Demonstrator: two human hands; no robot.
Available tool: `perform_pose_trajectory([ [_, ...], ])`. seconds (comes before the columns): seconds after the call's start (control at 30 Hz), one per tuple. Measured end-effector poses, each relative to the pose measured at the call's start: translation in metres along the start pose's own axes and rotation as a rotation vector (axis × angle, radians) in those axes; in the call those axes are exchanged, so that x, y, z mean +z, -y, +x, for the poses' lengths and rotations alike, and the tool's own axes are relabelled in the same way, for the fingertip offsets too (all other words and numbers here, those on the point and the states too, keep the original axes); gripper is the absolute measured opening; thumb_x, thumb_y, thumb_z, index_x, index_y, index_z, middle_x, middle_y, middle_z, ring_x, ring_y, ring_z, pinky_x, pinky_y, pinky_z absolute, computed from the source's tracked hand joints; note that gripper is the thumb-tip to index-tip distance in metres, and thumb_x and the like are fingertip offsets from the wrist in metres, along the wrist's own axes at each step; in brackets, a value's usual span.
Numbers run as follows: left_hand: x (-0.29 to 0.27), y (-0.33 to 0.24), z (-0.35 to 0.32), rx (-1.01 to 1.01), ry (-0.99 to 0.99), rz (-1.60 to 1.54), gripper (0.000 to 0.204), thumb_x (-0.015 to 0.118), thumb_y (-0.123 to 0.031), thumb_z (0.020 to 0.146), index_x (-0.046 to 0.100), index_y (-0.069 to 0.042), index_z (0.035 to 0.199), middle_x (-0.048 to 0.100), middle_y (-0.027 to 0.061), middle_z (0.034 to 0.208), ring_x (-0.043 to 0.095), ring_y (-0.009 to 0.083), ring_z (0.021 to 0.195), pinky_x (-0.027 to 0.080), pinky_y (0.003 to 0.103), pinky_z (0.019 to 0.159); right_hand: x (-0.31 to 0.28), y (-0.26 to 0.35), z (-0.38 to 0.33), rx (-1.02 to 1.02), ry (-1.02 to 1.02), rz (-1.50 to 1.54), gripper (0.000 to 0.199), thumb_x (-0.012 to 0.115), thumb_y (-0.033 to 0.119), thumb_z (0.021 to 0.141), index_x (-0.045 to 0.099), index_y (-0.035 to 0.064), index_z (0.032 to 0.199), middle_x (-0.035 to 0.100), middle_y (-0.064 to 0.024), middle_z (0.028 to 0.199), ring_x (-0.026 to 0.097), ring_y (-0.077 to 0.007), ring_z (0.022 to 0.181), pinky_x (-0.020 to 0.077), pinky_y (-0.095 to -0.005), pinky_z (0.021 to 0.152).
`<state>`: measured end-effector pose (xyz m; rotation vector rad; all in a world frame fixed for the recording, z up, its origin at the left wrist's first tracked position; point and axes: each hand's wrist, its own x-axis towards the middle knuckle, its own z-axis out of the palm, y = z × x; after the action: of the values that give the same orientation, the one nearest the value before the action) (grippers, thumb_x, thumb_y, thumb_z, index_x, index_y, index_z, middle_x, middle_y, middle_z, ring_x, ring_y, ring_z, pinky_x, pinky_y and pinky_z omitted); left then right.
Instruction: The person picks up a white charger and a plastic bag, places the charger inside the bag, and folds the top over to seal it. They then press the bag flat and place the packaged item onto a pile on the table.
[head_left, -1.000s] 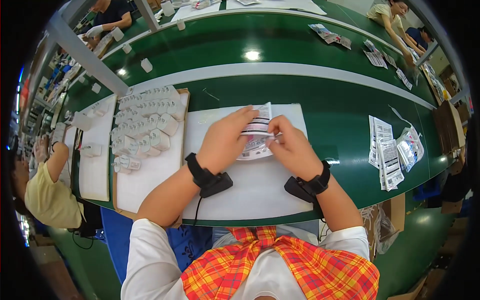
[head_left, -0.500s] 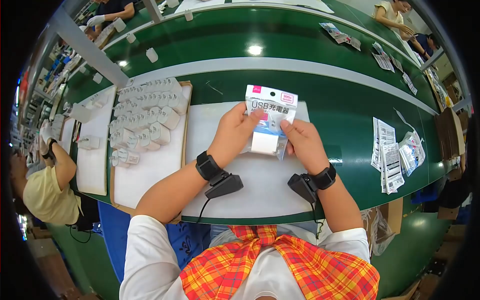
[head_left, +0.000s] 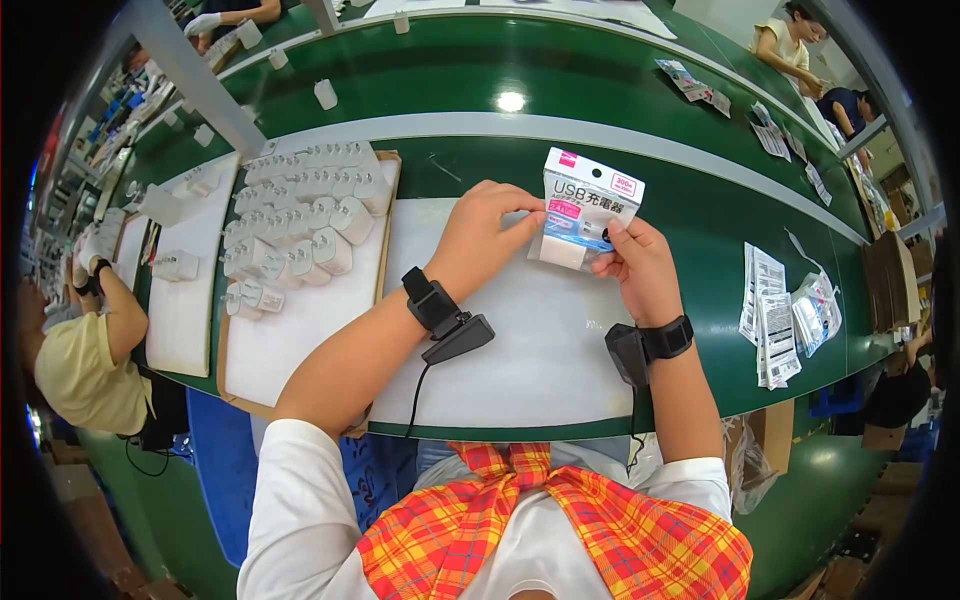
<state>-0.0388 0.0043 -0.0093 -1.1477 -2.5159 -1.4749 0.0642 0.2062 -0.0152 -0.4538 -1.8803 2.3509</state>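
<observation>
Both my hands hold up a small clear packet point(head_left: 583, 212) with a white card header and a white plug-in charger inside. My left hand point(head_left: 482, 236) grips its left edge with the fingertips. My right hand point(head_left: 637, 262) pinches its lower right side. The packet stands upright above a white sheet point(head_left: 520, 340) on the green table point(head_left: 460, 160). Each wrist carries a black band with a small black device.
A tray point(head_left: 300, 330) at my left holds several white chargers point(head_left: 300, 215) in rows. A stack of printed packets point(head_left: 775, 315) lies at my right. Another person in a yellow shirt point(head_left: 85, 360) works at the far left; others sit at the back right.
My hands were pressed down together on the packet on the white sheet. They have lifted it and stood it upright, moving it up and slightly right.
</observation>
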Motion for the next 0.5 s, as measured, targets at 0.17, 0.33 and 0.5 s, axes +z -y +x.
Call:
perform_pose_trajectory([
  [0.17, -0.004, 0.0, 0.0, -0.044, 0.037, -0.204, 0.018, 0.068, -0.014, 0.087, 0.074, -0.004, 0.101, 0.07, 0.0086, 0.101, 0.061, 0.024, 0.095, 0.049, 0.034, 0.084, -0.004, -0.001, 0.0, -0.007, 0.033, 0.187, 0.026, 0.054, 0.02, 0.102, 0.063, -0.0018, 0.112, 0.067, -0.0044, 0.089, 0.062, -0.0097, 0.062, 0.0517, -0.022, 0.057],
  [0.33, -0.001, -0.004, -0.004, -0.034, 0.032, -0.011, 0.02, 0.068, -0.016, 0.087, 0.073, -0.003, 0.101, 0.07, 0.0075, 0.098, 0.061, 0.0215, 0.095, 0.048, 0.034, 0.082, 0.0, 0.0, -0.002, -0.015, 0.024, 0.129, 0.025, 0.055, 0.02, 0.102, 0.063, -0.0012, 0.111, 0.066, -0.0037, 0.087, 0.061, -0.0095, 0.062, 0.0498, -0.0217, 0.056],
  [0.5, 0.009, -0.007, 0.0, -0.048, -0.101, -0.286, 0.02, 0.068, -0.015, 0.085, 0.073, -0.002, 0.099, 0.071, 0.0092, 0.091, 0.062, 0.0236, 0.09, 0.049, 0.034, 0.081, -0.008, -0.004, 0.003, -0.058, 0.021, 0.145, 0.023, 0.056, 0.02, 0.101, 0.064, 0.0001, 0.11, 0.066, -0.0034, 0.087, 0.06, -0.0092, 0.06, 0.0484, -0.0213, 0.054],
])
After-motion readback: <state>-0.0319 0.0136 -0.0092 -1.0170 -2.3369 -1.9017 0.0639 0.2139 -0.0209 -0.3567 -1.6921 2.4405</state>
